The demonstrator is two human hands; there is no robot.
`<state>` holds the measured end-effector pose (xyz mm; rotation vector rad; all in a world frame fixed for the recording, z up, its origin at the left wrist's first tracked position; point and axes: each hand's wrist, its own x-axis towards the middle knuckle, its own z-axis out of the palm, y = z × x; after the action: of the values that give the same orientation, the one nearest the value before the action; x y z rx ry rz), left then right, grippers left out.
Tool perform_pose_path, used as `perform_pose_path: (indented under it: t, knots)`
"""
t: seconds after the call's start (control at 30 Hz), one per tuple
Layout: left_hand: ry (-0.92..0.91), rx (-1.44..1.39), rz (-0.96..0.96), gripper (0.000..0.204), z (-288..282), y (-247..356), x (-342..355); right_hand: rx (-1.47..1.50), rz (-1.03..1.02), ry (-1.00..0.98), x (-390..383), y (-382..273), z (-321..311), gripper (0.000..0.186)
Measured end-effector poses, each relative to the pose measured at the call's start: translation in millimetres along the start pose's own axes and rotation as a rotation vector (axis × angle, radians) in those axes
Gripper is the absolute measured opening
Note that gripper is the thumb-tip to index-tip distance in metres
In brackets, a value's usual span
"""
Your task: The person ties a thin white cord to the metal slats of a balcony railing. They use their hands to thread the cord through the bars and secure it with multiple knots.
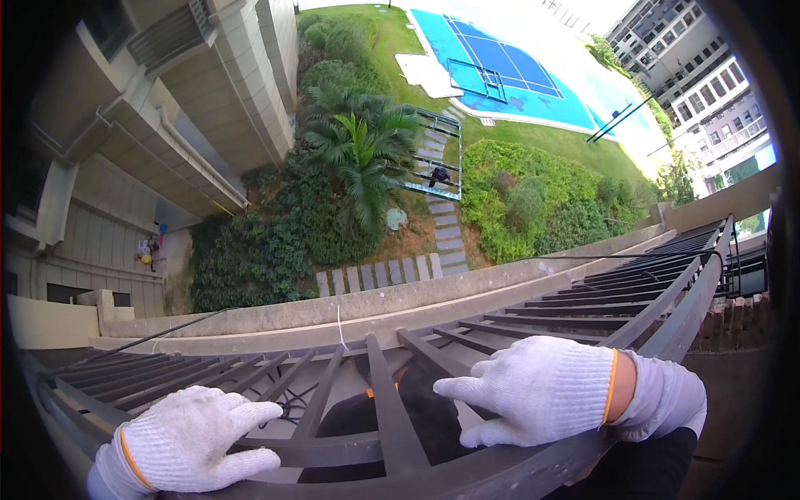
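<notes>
A dark metal railing (386, 408) with slanting bars curves across the lower part of the head view. My left hand (190, 440), in a white knitted glove with an orange cuff edge, lies over the top rail at the lower left. Its thumb and forefinger stretch out apart toward the middle, with nothing between them. In a matching glove, my right hand (537, 392) reaches over the rail on the right. Its forefinger points left and the thumb is apart below it; no object shows in it. My grey sleeve shows behind the right glove.
Beyond the railing runs a concrete ledge (250, 321) with a thin white tie (341, 327). Far below, a metal-barred frame (442, 158) is over a stone path, with a dark figure (440, 176) at it. Palms, hedges, a blue court (500, 54) and building walls surround it.
</notes>
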<state>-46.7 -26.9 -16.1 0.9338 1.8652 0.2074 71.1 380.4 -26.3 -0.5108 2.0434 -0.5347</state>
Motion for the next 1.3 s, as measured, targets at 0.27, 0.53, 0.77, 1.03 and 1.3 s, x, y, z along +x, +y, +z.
perform_pose_path:
  t: [0.27,0.53,0.77,1.03,1.3]
  knots:
    - [0.028,-0.03,0.042,0.074,-0.6,-3.1,2.0,-0.038,-0.015,0.05,2.2,0.4,1.2,0.069]
    - [0.001,-0.021,0.022,0.074,-3.1,-3.7,2.7,-0.048,-0.009,0.042,4.8,1.1,1.1,0.071]
    - [-0.017,-0.048,0.007,0.077,-4.6,-4.5,3.7,-0.05,0.003,-0.008,6.5,1.4,-3.0,0.076]
    - [-0.045,-0.035,-0.004,0.079,-5.0,-5.7,4.1,-0.053,0.011,-0.036,8.6,-0.3,-5.9,0.077]
    - [-0.096,-0.038,-0.034,0.081,-5.3,-6.9,5.9,-0.065,0.017,-0.043,9.6,0.9,-3.9,0.079]
